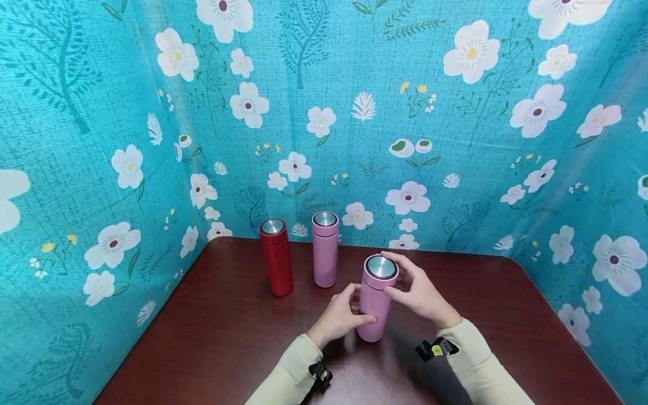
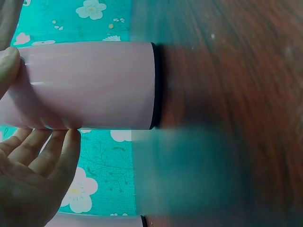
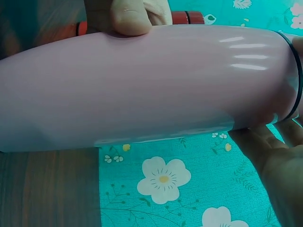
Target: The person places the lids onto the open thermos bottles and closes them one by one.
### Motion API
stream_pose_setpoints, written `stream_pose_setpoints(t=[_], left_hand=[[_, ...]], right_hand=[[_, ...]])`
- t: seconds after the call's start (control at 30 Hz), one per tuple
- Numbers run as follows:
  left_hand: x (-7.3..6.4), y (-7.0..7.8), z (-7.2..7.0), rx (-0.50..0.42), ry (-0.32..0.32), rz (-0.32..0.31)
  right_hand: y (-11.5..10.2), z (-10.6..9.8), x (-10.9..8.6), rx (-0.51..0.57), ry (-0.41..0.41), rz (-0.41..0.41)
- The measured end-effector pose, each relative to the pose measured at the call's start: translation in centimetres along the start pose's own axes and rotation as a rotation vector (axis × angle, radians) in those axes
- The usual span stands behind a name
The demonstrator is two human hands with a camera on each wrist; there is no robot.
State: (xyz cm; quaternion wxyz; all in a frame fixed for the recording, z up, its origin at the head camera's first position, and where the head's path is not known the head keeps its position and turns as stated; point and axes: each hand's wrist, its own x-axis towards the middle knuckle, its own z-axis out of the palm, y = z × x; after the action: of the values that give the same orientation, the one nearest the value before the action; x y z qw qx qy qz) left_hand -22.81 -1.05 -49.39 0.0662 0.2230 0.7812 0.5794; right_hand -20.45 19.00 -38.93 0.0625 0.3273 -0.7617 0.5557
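Note:
A pink thermos bottle (image 1: pixel 374 304) with a silver-topped lid stands nearly upright, tilted slightly, between my two hands. Around the lower body curl the thumb and fingers of my left hand (image 1: pixel 336 319). My right hand (image 1: pixel 419 288) grips the lid end from the right, thumb in front and fingers behind. In the left wrist view the dark base rim of the pink thermos bottle (image 2: pixel 94 85) is close to the tabletop; whether it touches, I cannot tell. The right wrist view has the bottle (image 3: pixel 156 90) lying across it, with fingers of both hands against it.
Behind and to the left, a second pink thermos bottle (image 1: pixel 325 256) and a red thermos bottle (image 1: pixel 277 261) stand upright side by side. They are on a dark reddish-brown table (image 1: pixel 202 337). A blue flowered cloth (image 1: pixel 354 157) encloses the table's back and sides.

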Motion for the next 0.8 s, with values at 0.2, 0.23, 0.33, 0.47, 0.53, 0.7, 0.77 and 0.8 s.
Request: stream_pose_setpoints(t=[0.2, 0.23, 0.33, 0.47, 0.53, 0.7, 0.77, 0.8], left_hand=[[-0.1, -0.06, 0.16, 0.005, 0.009, 0.02], [-0.1, -0.06, 0.17, 0.007, 0.01, 0.021], [-0.13, 0.0, 0.12, 0.019, 0.008, 0.019], [-0.13, -0.01, -0.01, 0.03, 0.006, 0.004], [-0.14, -0.03, -0.05, 0.034, 0.006, -0.002], [-0.18, 0.06, 0.02, 0.038, 0.008, -0.002], [-0.16, 0.12, 0.1, 0.037, 0.012, 0.0], [-0.13, 0.13, 0.16, 0.035, 0.014, 0.006]], right_hand=[[0.13, -0.05, -0.17, 0.0, 0.049, 0.024], [0.15, -0.02, -0.18, -0.003, 0.055, 0.024], [0.13, 0.11, -0.18, -0.009, 0.067, 0.027], [0.03, 0.27, -0.17, 0.014, 0.051, 0.017], [-0.05, 0.3, -0.18, 0.024, 0.037, 0.007], [-0.12, 0.25, -0.18, 0.022, 0.021, -0.009], [-0.13, 0.22, -0.16, 0.015, 0.029, -0.01], [-0.11, 0.21, -0.14, 0.013, 0.035, -0.012]])
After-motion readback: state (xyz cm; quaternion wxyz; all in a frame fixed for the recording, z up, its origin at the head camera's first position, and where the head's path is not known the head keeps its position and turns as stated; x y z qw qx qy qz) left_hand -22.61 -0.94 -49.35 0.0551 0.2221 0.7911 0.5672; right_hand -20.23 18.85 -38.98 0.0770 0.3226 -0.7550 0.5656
